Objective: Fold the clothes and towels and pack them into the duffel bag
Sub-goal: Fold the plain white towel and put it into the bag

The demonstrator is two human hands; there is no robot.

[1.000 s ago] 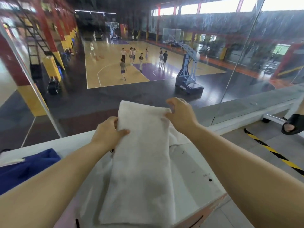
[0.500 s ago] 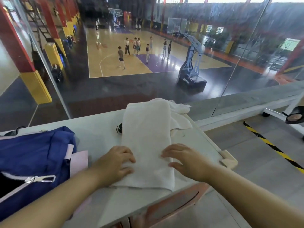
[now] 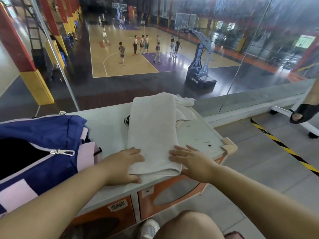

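Towel: a white towel (image 3: 152, 133) lies on the desk (image 3: 107, 121) as a long narrow strip, already folded lengthwise by the look of its doubled near edge.
Long axis: it runs straight away from the person, near end at the desk's front edge, far end toward the glass.
Left hand: the left hand (image 3: 123, 165) rests on the near left corner, fingers spread on top and the thumb at the front edge; open and pressing, not clearly pinching.
Right hand: the right hand (image 3: 191, 163) lies flat and open on the near right corner, fingers fanned over the cloth, gripping nothing.
Which is nearer: both hands sit at the same near end, one per corner, so neither has the advantage; the far end is well apart from both.
Bag: the blue duffel bag (image 3: 39, 145) stands unzipped just left of the towel, nearer the left hand.
Other cloth: a second crumpled white cloth (image 3: 185, 109) lies partly under the far right side.
Likely next: fold across the long axis, near end to far, then carry it left into the bag.
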